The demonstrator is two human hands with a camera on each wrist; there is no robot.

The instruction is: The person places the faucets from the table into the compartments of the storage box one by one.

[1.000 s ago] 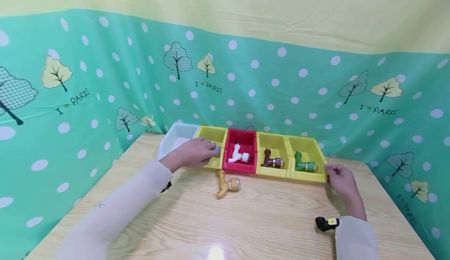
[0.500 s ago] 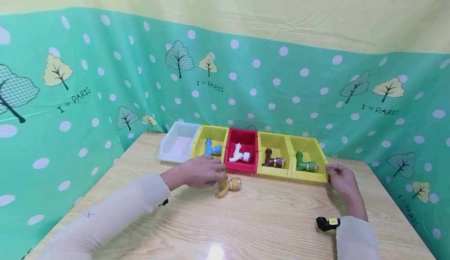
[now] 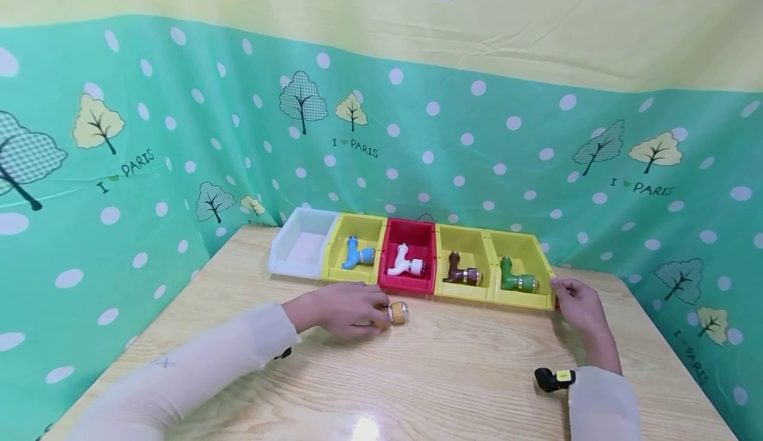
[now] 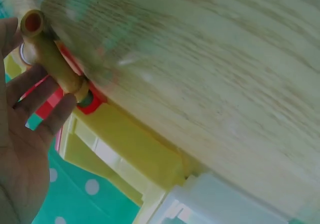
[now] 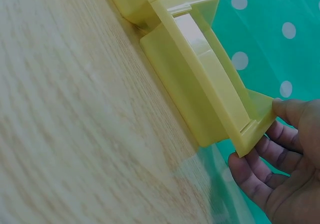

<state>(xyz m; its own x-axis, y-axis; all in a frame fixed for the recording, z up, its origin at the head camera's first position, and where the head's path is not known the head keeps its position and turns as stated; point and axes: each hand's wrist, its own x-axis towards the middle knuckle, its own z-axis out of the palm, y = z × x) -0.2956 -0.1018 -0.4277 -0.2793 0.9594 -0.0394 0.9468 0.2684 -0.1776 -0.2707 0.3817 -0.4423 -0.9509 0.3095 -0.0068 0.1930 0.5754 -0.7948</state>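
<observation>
My left hand grips a tan plastic tap on the table, just in front of the row of bins. The fingers hide most of its body in the head view, while its ribbed knob shows past them. In the left wrist view the tap lies between the thumb and fingers, with an open pipe end facing the camera. My right hand pinches the outer rim of the rightmost yellow bin, thumb on the rim and fingers beneath. A green tap lies in that bin.
Joined to it on the left are a yellow bin with a brown tap, a red bin with a white tap, a yellow bin with a blue tap, and a white bin. A polka-dot curtain hangs behind.
My left hand has come out of the left yellow bin, leaving the blue tap lying there, and moved forward-down onto the tan tap. My right hand stays on the bin rim.
</observation>
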